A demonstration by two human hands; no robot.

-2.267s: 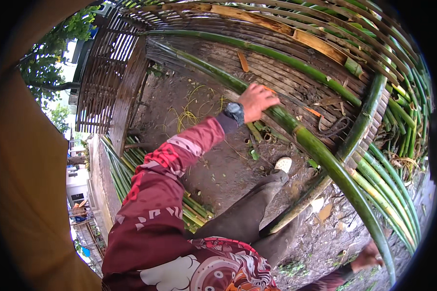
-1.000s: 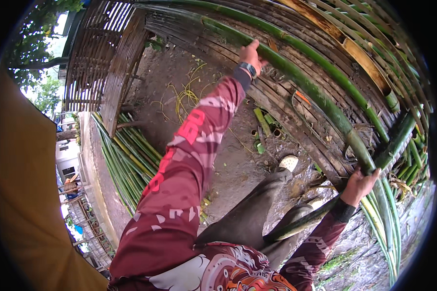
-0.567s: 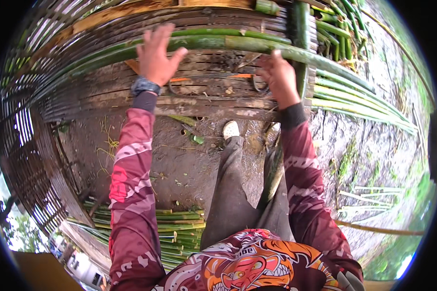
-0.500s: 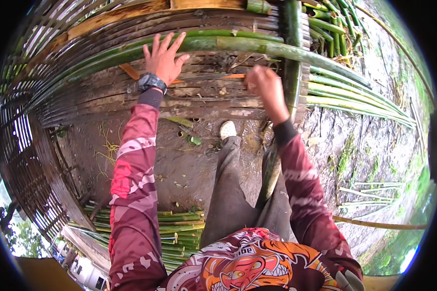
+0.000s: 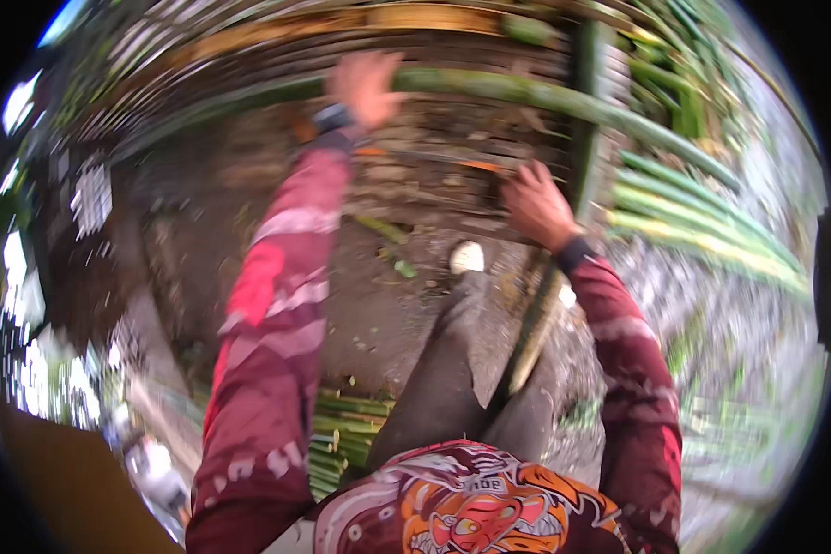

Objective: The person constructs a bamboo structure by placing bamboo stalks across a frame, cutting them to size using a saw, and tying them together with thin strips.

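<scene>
My left hand rests spread over a long green bamboo pole that lies crosswise on the slatted bench, thumb pointing right. Motion smears its fingers. Lower and to the right, my right hand is palm down at the bench's near edge, its fingers stretched forward and apart. Just beyond its fingertips lies the orange end of a thin dark tool, whose kind I cannot make out. No object shows in either hand.
A thick upright-running bamboo pole crosses under the long one. Cut green bamboo lengths lie at the right, and more bamboo is stacked near my legs. My light shoe stands on muddy ground below the bench.
The view has shifted and blurred. My right hand has gone from a raised, curled shape to lower, with fingers stretched out near the orange end. My left hand stays on the pole.
</scene>
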